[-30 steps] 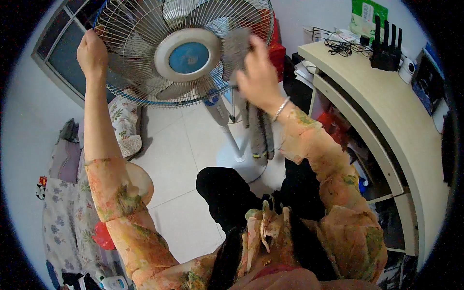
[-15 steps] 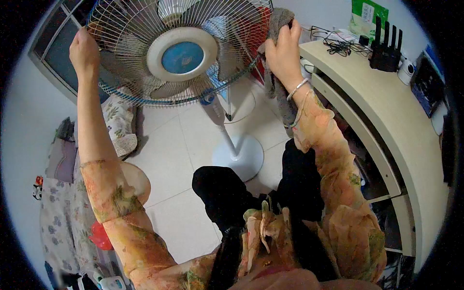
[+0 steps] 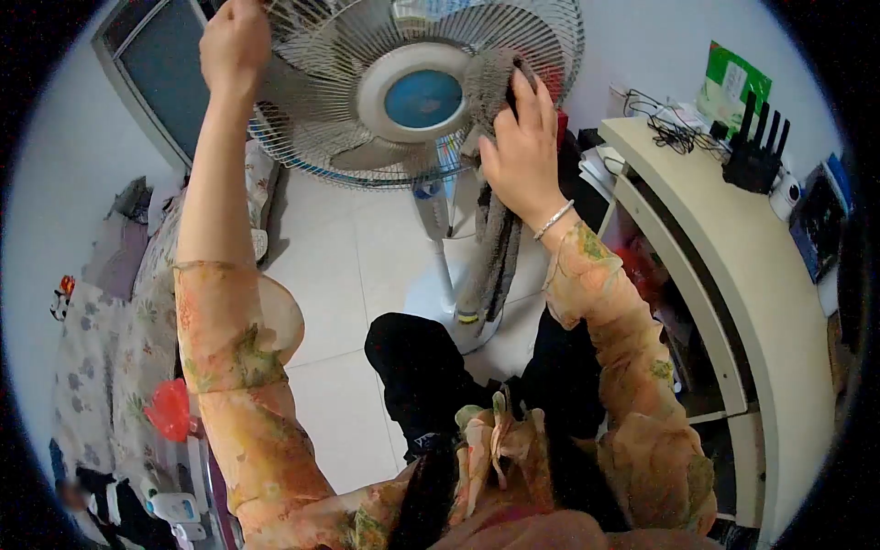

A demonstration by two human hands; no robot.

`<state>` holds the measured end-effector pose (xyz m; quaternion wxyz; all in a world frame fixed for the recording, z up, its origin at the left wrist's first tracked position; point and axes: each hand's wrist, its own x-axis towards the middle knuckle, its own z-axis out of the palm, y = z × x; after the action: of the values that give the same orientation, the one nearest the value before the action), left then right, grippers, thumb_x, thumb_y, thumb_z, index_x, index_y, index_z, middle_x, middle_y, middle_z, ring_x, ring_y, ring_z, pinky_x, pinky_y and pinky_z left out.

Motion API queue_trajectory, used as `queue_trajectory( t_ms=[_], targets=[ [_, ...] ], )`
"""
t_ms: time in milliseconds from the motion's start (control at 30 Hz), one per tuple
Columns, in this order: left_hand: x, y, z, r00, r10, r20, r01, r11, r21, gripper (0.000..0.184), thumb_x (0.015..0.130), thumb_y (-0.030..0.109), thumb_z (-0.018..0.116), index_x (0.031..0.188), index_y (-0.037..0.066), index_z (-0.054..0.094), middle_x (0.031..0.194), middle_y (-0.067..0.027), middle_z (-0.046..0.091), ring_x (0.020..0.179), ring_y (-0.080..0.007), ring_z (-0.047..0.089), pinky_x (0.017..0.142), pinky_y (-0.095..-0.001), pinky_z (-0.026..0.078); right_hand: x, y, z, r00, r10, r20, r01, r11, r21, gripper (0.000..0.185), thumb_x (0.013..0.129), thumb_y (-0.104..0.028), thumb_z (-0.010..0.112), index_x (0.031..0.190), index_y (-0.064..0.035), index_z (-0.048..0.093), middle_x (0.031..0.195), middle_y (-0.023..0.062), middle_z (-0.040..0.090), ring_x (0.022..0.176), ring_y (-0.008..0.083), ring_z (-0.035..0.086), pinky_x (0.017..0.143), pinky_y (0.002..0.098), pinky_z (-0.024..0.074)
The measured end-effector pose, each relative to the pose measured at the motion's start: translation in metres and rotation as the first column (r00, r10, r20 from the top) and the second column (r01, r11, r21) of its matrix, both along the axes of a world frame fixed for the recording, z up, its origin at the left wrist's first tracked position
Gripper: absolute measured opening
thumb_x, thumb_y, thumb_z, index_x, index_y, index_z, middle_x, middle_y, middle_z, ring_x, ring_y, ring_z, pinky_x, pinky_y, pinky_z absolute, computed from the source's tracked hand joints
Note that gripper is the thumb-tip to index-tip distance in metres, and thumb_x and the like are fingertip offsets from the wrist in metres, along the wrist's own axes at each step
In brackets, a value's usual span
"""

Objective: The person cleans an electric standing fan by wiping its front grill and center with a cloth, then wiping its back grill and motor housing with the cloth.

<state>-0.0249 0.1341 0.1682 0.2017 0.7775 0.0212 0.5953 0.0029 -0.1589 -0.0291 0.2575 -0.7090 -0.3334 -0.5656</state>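
Pedestal fan (image 3: 423, 98) stands in front of the person on the tiled floor (image 3: 316, 266). Grey cloth (image 3: 491, 90) lies bunched against the right side of its cage (image 3: 307, 151), gripped under the right hand's (image 3: 527, 163) bent fingers, while the left hand's (image 3: 236, 50) fingers curl closed at the left rim. 1 silver bracelet (image 3: 554, 220) circles the right wrist.

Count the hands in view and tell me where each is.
2. The left hand is closed at the left rim of the fan; the right hand holds a grey cloth at the fan's front. No other hand shows.
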Motion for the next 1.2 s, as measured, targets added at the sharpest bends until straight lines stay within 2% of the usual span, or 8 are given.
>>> queue_trajectory(
  t_ms=[67,167,300,433,567,767,967,1200],
  targets=[
    [-0.007,-0.014,0.0,0.997,0.051,-0.059,-0.051,0.999,-0.004,0.057,0.092,0.048,0.03,0.118,0.007,0.06,0.12,-0.0228,0.058,0.116,-0.0321,0.053,0.094,-0.0413,0.039,0.0,0.011,0.01,0.998,0.031,0.048,-0.031,1.0,0.0,0.021,0.073,-0.009,0.062,0.09,0.0011,0.059,0.135,0.0137,0.041,0.126,0.0363,0.035,0.1,0.0475,0.032],
    [-0.021,-0.045,-0.007,0.998,-0.001,0.058,0.004,0.999,-0.045,0.04,0.089,0.033,0.034,0.077,0.001,0.055,0.075,-0.0209,0.059,0.073,-0.0379,0.057,0.067,-0.0434,0.042,0.001,0.027,0.023,0.989,-0.016,0.146,0.021,0.999,-0.029,0.019,0.075,-0.011,0.057,0.091,-0.0021,0.063,0.13,0.0066,0.049,0.124,0.0293,0.039,0.098,0.042,0.0335],
    [-0.02,-0.039,-0.006,0.993,0.016,0.113,-0.018,1.0,0.017,0.04,0.087,0.031,0.035,0.076,0.0,0.057,0.074,-0.0222,0.059,0.073,-0.0381,0.057,0.067,-0.0431,0.042,-0.009,0.059,0.037,0.958,0.025,0.287,-0.001,0.996,-0.085,0.022,0.079,-0.013,0.053,0.096,-0.005,0.066,0.126,-0.0016,0.053,0.122,0.0222,0.042,0.094,0.038,0.0347],
    [-0.018,-0.029,-0.007,0.991,0.016,0.131,-0.022,0.999,0.042,0.04,0.087,0.031,0.036,0.077,-0.001,0.058,0.074,-0.022,0.06,0.073,-0.0383,0.057,0.068,-0.0431,0.043,-0.006,0.064,0.023,0.928,0.094,0.36,0.005,0.964,-0.267,0.024,0.077,-0.016,0.057,0.096,-0.0065,0.067,0.125,-0.0028,0.053,0.123,0.0203,0.041,0.094,0.0355,0.0357],
    [-0.014,-0.028,-0.008,0.985,-0.021,0.17,0.012,0.998,0.055,0.04,0.088,0.03,0.035,0.076,-0.001,0.058,0.075,-0.022,0.06,0.075,-0.0389,0.058,0.068,-0.0441,0.043,0.002,0.051,-0.009,0.94,0.169,0.297,0.003,0.866,-0.501,0.023,0.078,-0.016,0.058,0.098,-0.0096,0.068,0.126,-0.0053,0.053,0.126,0.018,0.04,0.095,0.0353,0.0357],
    [-0.013,-0.028,-0.007,0.988,0.003,0.155,-0.013,0.998,0.062,0.04,0.089,0.03,0.036,0.074,-0.001,0.056,0.074,-0.0214,0.059,0.073,-0.0387,0.057,0.067,-0.0449,0.042,0.037,-0.006,-0.034,0.962,0.054,0.266,0.06,0.913,-0.402,0.014,0.076,-0.013,0.061,0.088,-0.0075,0.065,0.126,0.0004,0.053,0.124,0.023,0.042,0.093,0.0382,0.0377],
    [-0.013,-0.031,-0.006,0.992,-0.027,0.123,0.024,0.999,0.027,0.04,0.089,0.029,0.035,0.075,-0.003,0.055,0.074,-0.0227,0.058,0.071,-0.039,0.055,0.067,-0.0455,0.042,0.036,-0.007,0.008,0.955,-0.109,0.274,0.164,0.969,-0.185,0.014,0.074,-0.009,0.059,0.086,-0.004,0.063,0.127,0.0042,0.052,0.124,0.0266,0.042,0.093,0.041,0.0376],
    [-0.012,-0.033,-0.008,0.985,0.007,0.171,-0.022,0.996,0.085,0.037,0.088,0.026,0.035,0.075,-0.001,0.056,0.077,-0.0242,0.058,0.074,-0.0401,0.056,0.068,-0.0465,0.042,0.025,0.032,0.032,0.912,0.013,0.41,0.08,0.974,-0.21,0.018,0.074,-0.013,0.058,0.088,-0.0058,0.065,0.128,0.0018,0.051,0.124,0.0246,0.041,0.094,0.0396,0.0362]
  ],
)
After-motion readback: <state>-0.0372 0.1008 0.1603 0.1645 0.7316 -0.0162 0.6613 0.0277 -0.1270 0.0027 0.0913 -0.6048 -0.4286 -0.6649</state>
